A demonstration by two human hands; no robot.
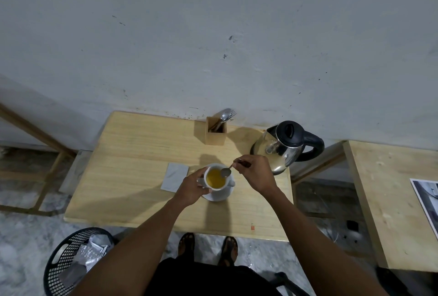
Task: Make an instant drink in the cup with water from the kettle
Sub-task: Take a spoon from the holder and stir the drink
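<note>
pale grey wall is filling the upper frame, and a light wooden table (pixel 132 177) is standing against it at mid frame. nearest the viewer, at lower left, a black basket (pixel 71 262) on the floor is holding crumpled silver wrappers. moving up, the left hand (pixel 193 189) is wrapping around the white cup (pixel 216 180), which is sitting on a saucer (pixel 219 197) just right of centre and is holding a yellow drink. the right hand (pixel 254 171) is pinching the handle of a spoon (pixel 226 171), whose bowl is hanging over the cup's upper right rim, apparently at or just above the liquid. judging by this, stirring is the step in hand: it would go best keeping the left grip firm so the cup is not sliding on the saucer, sweeping the spoon low and slow to avoid splashing, and reaching the bottom where powder may be settling. a flat grey sachet (pixel 175 177) is lying just left of the saucer. farther back, the kettle (pixel 284 146) is standing right of the cup, and a wooden cutlery holder (pixel 215 133) is sitting near the wall.
</note>
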